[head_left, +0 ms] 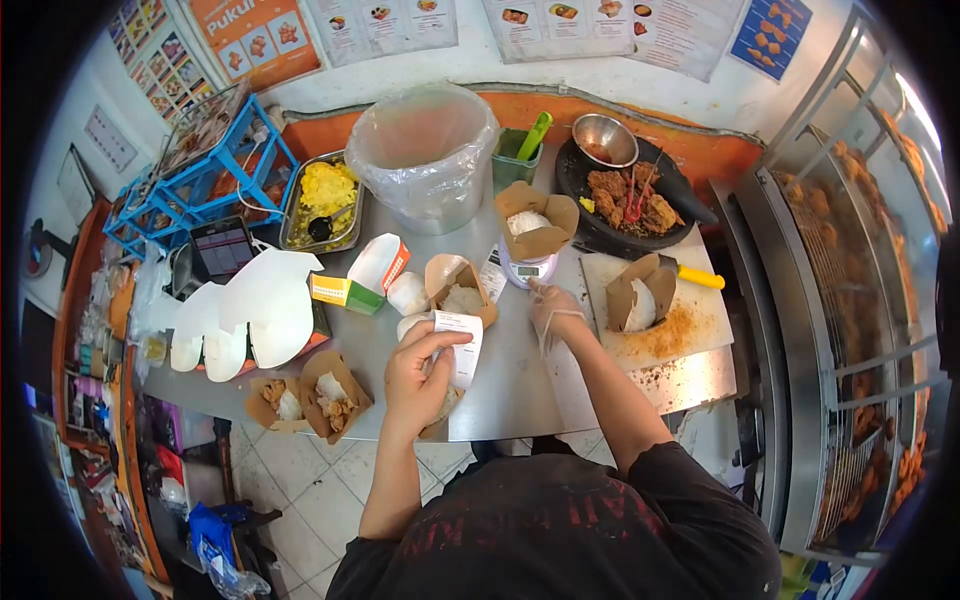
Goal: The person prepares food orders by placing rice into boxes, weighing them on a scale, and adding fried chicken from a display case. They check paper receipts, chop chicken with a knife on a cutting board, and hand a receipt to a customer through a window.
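My left hand (pixel 420 378) pinches a white printed receipt (pixel 459 345) between thumb and fingers, above the table's near edge. My right hand (pixel 556 312), in a clear plastic glove, holds nothing; a stretched finger touches the front of a small kitchen scale (pixel 530 272) by its display. On that scale stands an open brown paper box (pixel 537 243) with rice. Behind the receipt is another rice box (pixel 460 275), with a white rounded lump (pixel 408 294) to its left. A third box (pixel 637 300) with rice sits on the cutting board (pixel 690 335), right of my right hand.
Two boxes with rice and fried chicken (pixel 335 405) stand at the near left edge. Farther back are a tray of yellow food (pixel 328 187), a plastic-lined bucket (pixel 420 140) and a stone mortar (pixel 570 190) with chicken. A yellow-handled knife (pixel 700 277) lies on the board.
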`<control>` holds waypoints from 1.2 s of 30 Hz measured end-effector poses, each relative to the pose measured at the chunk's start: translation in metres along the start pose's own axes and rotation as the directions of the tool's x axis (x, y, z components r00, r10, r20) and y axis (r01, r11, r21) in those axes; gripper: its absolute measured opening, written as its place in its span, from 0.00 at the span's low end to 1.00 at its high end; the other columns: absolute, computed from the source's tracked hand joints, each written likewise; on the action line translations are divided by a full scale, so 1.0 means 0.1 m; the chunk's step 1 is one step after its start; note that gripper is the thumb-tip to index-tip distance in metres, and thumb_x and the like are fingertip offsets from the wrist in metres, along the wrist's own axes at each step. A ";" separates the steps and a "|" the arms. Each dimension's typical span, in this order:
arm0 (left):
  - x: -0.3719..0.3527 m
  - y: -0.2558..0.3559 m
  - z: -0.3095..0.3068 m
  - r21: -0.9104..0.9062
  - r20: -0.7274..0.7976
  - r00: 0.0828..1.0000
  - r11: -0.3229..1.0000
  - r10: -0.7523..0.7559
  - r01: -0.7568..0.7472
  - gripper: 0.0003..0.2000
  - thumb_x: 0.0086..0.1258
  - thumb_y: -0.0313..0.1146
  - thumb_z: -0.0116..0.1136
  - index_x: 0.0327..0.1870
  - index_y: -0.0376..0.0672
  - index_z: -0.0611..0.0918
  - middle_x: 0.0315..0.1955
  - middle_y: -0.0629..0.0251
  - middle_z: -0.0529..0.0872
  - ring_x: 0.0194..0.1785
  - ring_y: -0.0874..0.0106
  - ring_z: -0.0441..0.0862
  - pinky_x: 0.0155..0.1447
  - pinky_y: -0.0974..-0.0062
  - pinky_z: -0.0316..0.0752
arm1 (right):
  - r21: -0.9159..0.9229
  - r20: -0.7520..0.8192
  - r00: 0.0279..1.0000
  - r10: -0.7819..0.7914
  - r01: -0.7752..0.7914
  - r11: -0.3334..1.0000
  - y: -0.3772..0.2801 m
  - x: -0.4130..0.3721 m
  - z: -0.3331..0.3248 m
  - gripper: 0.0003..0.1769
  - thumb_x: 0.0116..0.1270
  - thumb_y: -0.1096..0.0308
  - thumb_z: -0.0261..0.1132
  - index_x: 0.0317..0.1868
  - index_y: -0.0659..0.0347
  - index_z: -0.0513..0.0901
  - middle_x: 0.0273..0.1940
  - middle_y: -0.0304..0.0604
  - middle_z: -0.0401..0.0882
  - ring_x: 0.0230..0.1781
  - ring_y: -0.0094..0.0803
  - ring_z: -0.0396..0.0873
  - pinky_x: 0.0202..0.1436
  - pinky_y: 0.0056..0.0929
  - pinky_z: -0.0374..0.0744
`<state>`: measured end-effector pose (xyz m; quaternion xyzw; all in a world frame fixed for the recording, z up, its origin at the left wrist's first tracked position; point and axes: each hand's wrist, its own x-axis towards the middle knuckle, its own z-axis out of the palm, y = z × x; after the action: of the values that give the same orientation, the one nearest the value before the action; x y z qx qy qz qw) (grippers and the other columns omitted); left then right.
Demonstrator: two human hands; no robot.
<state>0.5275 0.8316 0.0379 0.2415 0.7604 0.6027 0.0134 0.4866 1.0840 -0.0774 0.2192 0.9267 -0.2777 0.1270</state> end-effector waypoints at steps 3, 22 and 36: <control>-0.04 -0.06 0.00 -0.010 0.011 1.000 1.000 -0.014 0.014 0.13 0.61 0.17 0.50 0.41 0.39 0.86 0.36 0.62 0.82 0.43 0.69 0.82 0.47 0.77 0.73 | 0.195 -0.015 0.999 0.043 -0.040 0.980 0.12 0.11 0.11 0.23 0.63 0.63 0.56 0.60 0.50 0.79 0.43 0.52 0.84 0.43 0.41 0.83 0.49 0.36 0.78; -0.11 0.45 0.87 -0.016 0.038 0.998 0.999 0.043 -0.042 0.11 0.63 0.18 0.49 0.39 0.37 0.85 0.36 0.64 0.81 0.38 0.74 0.77 0.41 0.80 0.69 | 0.021 -0.337 0.775 -0.534 0.573 0.819 0.00 -0.01 -1.59 0.22 0.68 0.48 0.52 0.46 0.55 0.83 0.45 0.54 0.81 0.46 0.53 0.79 0.50 0.45 0.76; 0.08 1.48 3.82 -0.392 0.452 0.757 0.868 0.471 -0.306 0.10 0.58 0.15 0.50 0.33 0.36 0.84 0.30 0.63 0.77 0.36 0.72 0.75 0.40 0.81 0.67 | 0.290 -0.957 -0.109 0.270 -0.275 0.916 3.68 -4.93 -4.00 0.11 0.65 0.62 0.61 0.42 0.58 0.83 0.31 0.41 0.82 0.33 0.27 0.82 0.39 0.30 0.79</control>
<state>0.6915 1.2049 0.0722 0.5488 0.5596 0.6065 0.1332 1.0463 1.4227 0.2552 0.5343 0.6651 -0.0009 -0.5217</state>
